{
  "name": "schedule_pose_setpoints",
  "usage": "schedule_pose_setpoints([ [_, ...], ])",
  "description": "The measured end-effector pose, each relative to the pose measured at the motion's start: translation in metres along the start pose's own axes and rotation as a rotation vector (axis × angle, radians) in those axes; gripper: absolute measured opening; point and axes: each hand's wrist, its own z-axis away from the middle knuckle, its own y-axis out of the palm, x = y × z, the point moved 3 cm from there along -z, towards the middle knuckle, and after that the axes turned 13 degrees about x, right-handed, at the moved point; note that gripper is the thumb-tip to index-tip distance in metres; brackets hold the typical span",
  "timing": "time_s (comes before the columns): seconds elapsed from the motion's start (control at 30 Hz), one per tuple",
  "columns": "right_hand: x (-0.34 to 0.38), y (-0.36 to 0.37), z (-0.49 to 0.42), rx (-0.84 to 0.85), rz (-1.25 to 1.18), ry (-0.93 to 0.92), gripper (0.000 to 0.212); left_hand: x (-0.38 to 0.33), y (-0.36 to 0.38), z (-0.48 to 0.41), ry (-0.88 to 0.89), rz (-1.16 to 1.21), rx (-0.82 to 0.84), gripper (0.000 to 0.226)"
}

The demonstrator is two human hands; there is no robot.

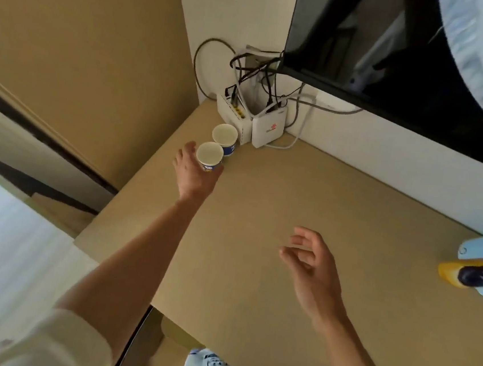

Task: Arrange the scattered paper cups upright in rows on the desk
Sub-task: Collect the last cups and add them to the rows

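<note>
The fingers of my left hand curl around a paper cup, which is upright, near the white router in the desk corner. A second cup stands upright between it and the router. My right hand hovers above the desk, well apart from the router, fingers loosely curled, holding nothing.

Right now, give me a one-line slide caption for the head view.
Left hand holds an upright paper cup beside a second cup on the desk; right hand empty.

Beige desk; far corner: upright paper cup beside two white router boxes.
</note>
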Motion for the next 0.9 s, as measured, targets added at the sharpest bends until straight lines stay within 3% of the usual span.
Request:
schedule_pose_setpoints([
  [0.1,0.001,0.0,-0.01,-0.028,0.028,0.014,0.036,0.006,0.015,-0.04,-0.038,-0.152,0.151,0.103],
  [0.2,0.004,0.002,-0.019,-0.023,0.058,0.026,0.037,0.009,0.022,-0.06,-0.062,-0.249,0.216,0.109],
  [0.43,0.016,0.014,-0.032,0.034,0.043,0.027,0.046,0.023,0.011,-0.069,0.05,-0.328,0.22,0.094],
  [0.57,0.02,0.025,-0.039,0.036,0.062,0.011,0.052,0.014,-0.01,-0.048,0.139,-0.276,0.245,0.09],
  [0.67,0.021,0.032,-0.049,0.014,0.193,-0.025,0.072,-0.015,-0.02,-0.011,0.253,-0.154,0.461,0.086],
  [0.77,0.03,0.042,-0.061,0.101,0.28,-0.062,0.093,-0.042,-0.028,0.028,0.389,-0.135,0.63,0.086],
  [0.9,0.046,0.052,-0.072,0.204,0.316,-0.121,0.088,-0.056,-0.036,0.058,0.458,-0.098,0.67,0.088],
])
